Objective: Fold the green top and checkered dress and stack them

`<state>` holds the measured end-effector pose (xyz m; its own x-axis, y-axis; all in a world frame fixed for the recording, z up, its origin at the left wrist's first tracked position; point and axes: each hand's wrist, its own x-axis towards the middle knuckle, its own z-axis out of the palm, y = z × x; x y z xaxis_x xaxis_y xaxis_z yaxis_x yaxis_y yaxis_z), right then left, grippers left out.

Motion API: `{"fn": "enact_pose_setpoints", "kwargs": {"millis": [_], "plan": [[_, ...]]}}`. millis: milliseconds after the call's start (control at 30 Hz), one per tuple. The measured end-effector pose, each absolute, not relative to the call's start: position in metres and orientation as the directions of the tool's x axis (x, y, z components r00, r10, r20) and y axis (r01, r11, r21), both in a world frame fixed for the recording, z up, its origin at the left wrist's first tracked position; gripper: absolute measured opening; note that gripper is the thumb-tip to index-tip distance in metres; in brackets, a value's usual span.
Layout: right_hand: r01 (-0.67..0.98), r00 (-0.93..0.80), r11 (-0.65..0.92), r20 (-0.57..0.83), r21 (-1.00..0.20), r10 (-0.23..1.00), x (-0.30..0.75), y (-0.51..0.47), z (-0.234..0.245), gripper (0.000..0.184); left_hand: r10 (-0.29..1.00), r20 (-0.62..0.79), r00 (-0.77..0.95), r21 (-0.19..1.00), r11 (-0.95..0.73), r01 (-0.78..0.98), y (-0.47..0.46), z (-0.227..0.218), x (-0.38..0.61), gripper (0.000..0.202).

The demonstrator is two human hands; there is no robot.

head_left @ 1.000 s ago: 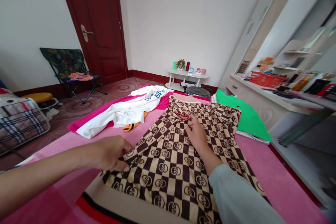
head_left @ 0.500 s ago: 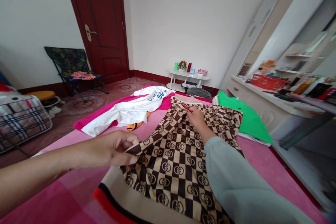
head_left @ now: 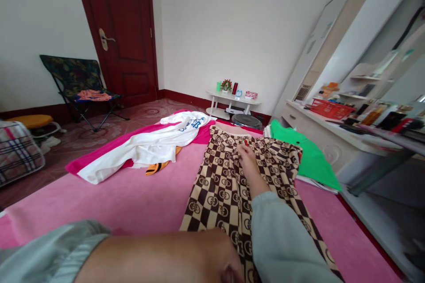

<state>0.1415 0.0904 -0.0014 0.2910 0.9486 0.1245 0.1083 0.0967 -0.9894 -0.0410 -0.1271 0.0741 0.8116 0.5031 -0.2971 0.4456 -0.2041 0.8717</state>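
A brown and beige checkered garment (head_left: 226, 185) lies lengthwise on the pink bed cover (head_left: 133, 199), its left side folded inward so it looks narrow. My right hand (head_left: 245, 157) rests flat on its upper part, fingers stretched toward a small red mark near the collar. My left forearm crosses the bottom of the view. My left hand (head_left: 229, 269) sits at the garment's near end, cut off by the frame edge, with its fingers hidden.
A white shirt with blue print (head_left: 149, 146) lies over a magenta cloth at the bed's far left, and a green garment (head_left: 308, 150) at the far right. A white dresser (head_left: 335, 141) runs along the right. Beyond the bed are a folding chair (head_left: 76, 84), a small white table (head_left: 232, 97) and a red door (head_left: 119, 31).
My left hand lifted the garment's left edge and carried it across to the right, folding it narrower. The arm now lies low at the bottom of the view. My right hand stayed pressing the upper part.
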Motion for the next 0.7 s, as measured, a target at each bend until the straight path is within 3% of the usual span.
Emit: {"fn": "enact_pose_setpoints", "kwargs": {"millis": [100, 167, 267, 333, 433, 533, 600, 700], "plan": [[0.245, 0.304, 0.148, 0.220, -0.958, 0.927, 0.145, 0.089, -0.011, 0.054, 0.451, -0.225, 0.864, 0.873, -0.300, 0.384, -0.104, 0.077, -0.023, 0.022], [0.293, 0.287, 0.163, 0.250, -0.942, 0.925, 0.146, 0.091, -0.012, 0.057, 0.582, -0.114, 0.805, 0.825, -0.396, 0.404, -0.077, 0.083, -0.014, 0.024], [0.300, 0.252, 0.194, 0.274, -0.934, 0.928, 0.147, 0.094, -0.013, 0.061, 0.812, 0.243, 0.530, 0.575, -0.561, 0.596, -0.030, 0.077, -0.009, 0.032], [0.311, 0.237, 0.210, 0.289, -0.927, 0.927, 0.147, 0.095, -0.013, 0.064, 0.844, 0.338, 0.417, 0.464, -0.535, 0.706, -0.003, 0.060, -0.012, 0.048], [0.413, 0.233, 0.248, 0.366, -0.876, 0.901, 0.145, 0.091, -0.012, 0.061, 0.886, 0.250, 0.391, 0.368, -0.460, 0.808, 0.019, 0.029, -0.020, 0.062], [0.587, 0.194, 0.284, 0.472, -0.758, 0.860, 0.141, 0.081, -0.005, 0.043, 0.892, 0.152, 0.426, 0.309, -0.452, 0.837, 0.021, 0.014, -0.025, 0.063], [0.690, 0.225, 0.233, 0.510, -0.685, 0.830, 0.139, 0.074, 0.001, 0.031, 0.890, 0.149, 0.432, 0.292, -0.456, 0.840, 0.019, 0.012, -0.024, 0.064], [0.776, 0.330, 0.119, 0.559, -0.620, 0.761, 0.139, 0.071, 0.011, 0.026, 0.895, 0.145, 0.421, 0.289, -0.445, 0.847, 0.019, 0.014, -0.022, 0.065]]}}
